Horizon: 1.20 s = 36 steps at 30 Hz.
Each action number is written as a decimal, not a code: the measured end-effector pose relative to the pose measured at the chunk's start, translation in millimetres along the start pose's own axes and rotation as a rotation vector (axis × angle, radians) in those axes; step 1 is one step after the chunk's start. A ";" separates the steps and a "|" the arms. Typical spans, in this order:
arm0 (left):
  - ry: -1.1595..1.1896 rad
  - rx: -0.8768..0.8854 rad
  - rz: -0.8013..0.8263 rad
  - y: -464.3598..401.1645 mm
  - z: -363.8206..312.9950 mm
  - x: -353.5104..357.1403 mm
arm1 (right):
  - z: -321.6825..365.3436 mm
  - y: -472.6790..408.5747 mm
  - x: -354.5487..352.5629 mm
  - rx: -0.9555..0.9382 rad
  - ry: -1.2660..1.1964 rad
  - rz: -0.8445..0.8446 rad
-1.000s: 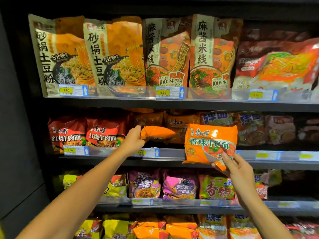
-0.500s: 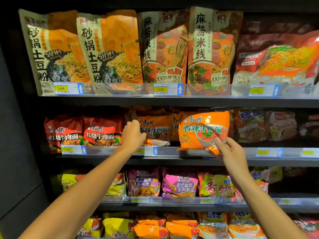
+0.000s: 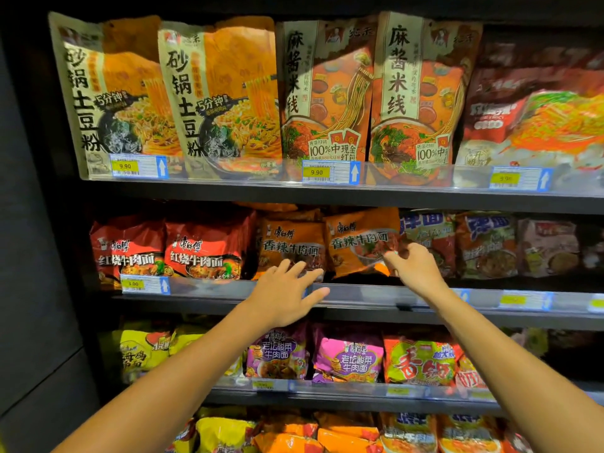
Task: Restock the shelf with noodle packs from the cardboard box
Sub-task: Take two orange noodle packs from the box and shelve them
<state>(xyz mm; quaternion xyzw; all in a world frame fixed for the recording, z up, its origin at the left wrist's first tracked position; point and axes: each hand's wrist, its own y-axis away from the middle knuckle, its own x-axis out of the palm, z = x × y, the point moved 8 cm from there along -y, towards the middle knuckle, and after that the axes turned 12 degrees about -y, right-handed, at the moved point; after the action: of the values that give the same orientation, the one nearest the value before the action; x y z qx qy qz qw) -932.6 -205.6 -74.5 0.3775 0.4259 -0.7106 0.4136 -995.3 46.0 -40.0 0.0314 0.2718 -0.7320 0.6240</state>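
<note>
Dark store shelving (image 3: 376, 197) holds rows of noodle packs, red packs (image 3: 202, 246) at the left of the middle shelf. Beside them the left hand (image 3: 287, 294) hovers with fingers spread, holding nothing. Rightward, the right hand (image 3: 413, 266) pinches the orange noodle pack (image 3: 356, 240) standing on that shelf

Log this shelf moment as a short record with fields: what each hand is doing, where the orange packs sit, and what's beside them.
left hand: left hand, fingers spread, in front of the left orange pack; contact unclear
right hand: right hand, fingers curled at the lower right corner of the right orange pack
orange packs: upright, side by side, on the second shelf
left neighbours: red packs
cardboard box: not in view
</note>
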 end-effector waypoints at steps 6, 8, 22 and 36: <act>0.044 -0.097 0.153 2.7 13.0 10.9 | 11.6 -8.7 22.4 0.042 0.402 0.123; 0.043 -0.108 0.177 1.5 12.3 12.2 | 11.6 -7.9 33.3 0.082 0.510 0.178; 0.010 -0.123 0.172 0.8 14.1 12.9 | 14.1 17.2 7.1 0.009 0.713 0.142; 0.167 0.281 -0.240 -12.9 -97.5 -36.0 | -25.6 130.3 -83.0 -0.303 0.661 0.104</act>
<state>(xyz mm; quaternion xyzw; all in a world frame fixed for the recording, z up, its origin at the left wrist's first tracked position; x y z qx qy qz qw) -913.0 -102.8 -73.0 0.4356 0.3972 -0.7736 0.2324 -863.4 122.0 -76.6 0.1874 0.5621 -0.6010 0.5365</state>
